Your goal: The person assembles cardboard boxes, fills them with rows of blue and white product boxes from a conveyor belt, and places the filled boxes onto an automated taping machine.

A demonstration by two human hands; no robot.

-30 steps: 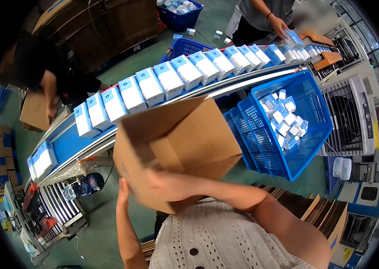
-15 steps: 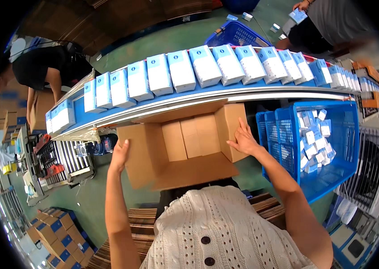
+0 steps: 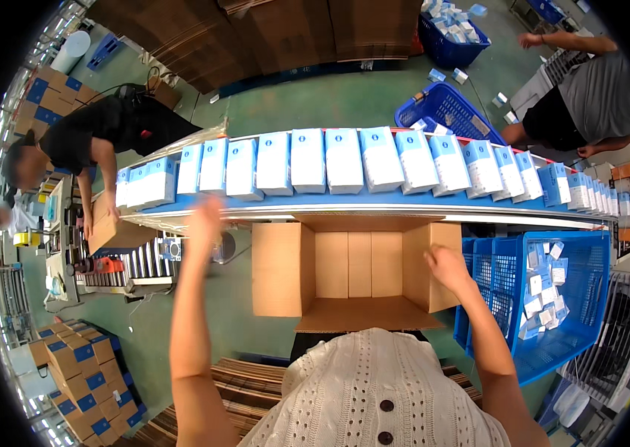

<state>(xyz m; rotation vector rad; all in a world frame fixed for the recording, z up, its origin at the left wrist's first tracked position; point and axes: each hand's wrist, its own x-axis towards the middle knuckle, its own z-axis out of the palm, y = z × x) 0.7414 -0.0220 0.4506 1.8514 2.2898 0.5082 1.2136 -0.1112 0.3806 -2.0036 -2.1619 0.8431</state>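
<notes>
An open cardboard box (image 3: 360,313) lies below me with its flaps folded outward and a bare brown inside. My right hand (image 3: 448,268) is on its right flap, fingers curled against the cardboard near the fold. Smeared by motion, my left hand (image 3: 207,217) is up at the near edge of the conveyor belt (image 3: 244,205), apart from the box; its fingers cannot be made out. A row of white and blue cartons (image 3: 307,164) stands along the belt, the nearest ones just beyond my left hand.
To the right stands a blue crate (image 3: 527,298) of small white and blue packs. Another blue basket (image 3: 449,112) sits beyond the belt. Flattened cardboard (image 3: 248,402) is stacked by my body. One co-worker (image 3: 106,127) bends over a box at left; another (image 3: 591,97) is at far right.
My left hand has let go of the box's left flap and moved up to the belt. The right hand's spread fingers have curled. The view has shifted, showing more beyond the belt.
</notes>
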